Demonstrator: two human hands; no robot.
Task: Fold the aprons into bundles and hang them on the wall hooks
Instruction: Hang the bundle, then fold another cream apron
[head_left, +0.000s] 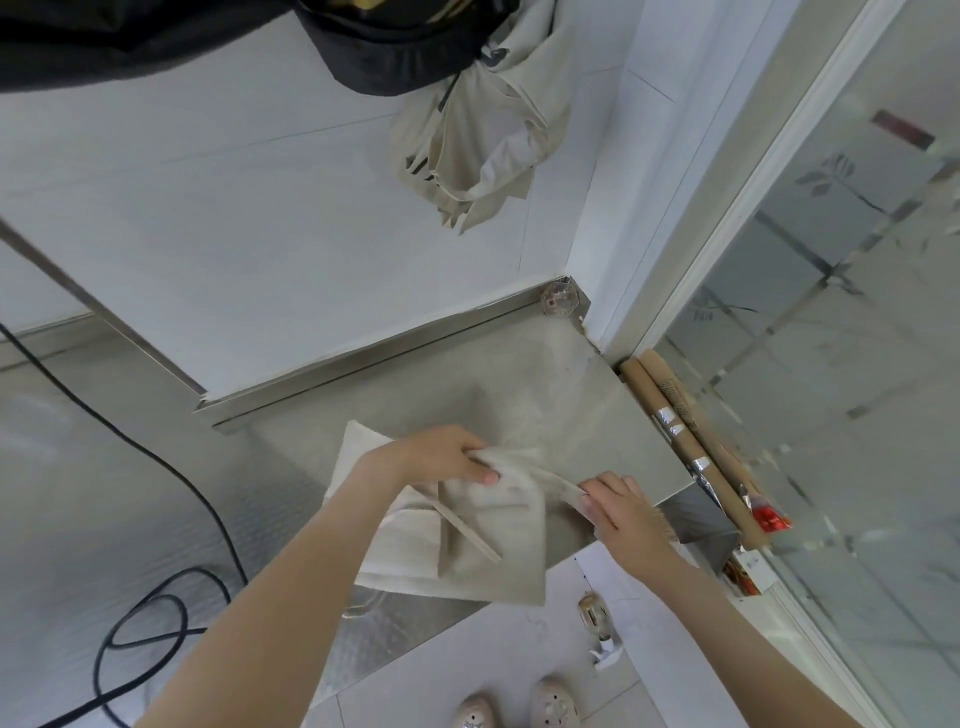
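1. The left hand (441, 457) sits just below the middle of the frame, its fingers curled round a gathered fold of the beige apron (483, 566), thumb on top.
2. The right hand (618, 506), just to the right of it and slightly lower, pinches a narrow band of the same cloth, which runs taut between the two hands.
3. The apron lies partly folded on the steel surface (597, 395), its lower corner hanging over the front edge. A thin strap (470, 535) lies slantwise across the folded part.
4. In the upper middle of the frame a beige bundle (483, 145) hangs against the white wall (234, 208), with a black bundle (395, 47) touching it at the upper left. What they hang from is out of sight.
5. At the right edge of the surface, cardboard tubes (675, 415) lean beside a glass door (831, 364).
6. A black cable (100, 665) loops at the lower left, and a pair of pale shoes (553, 704) shows at the bottom.
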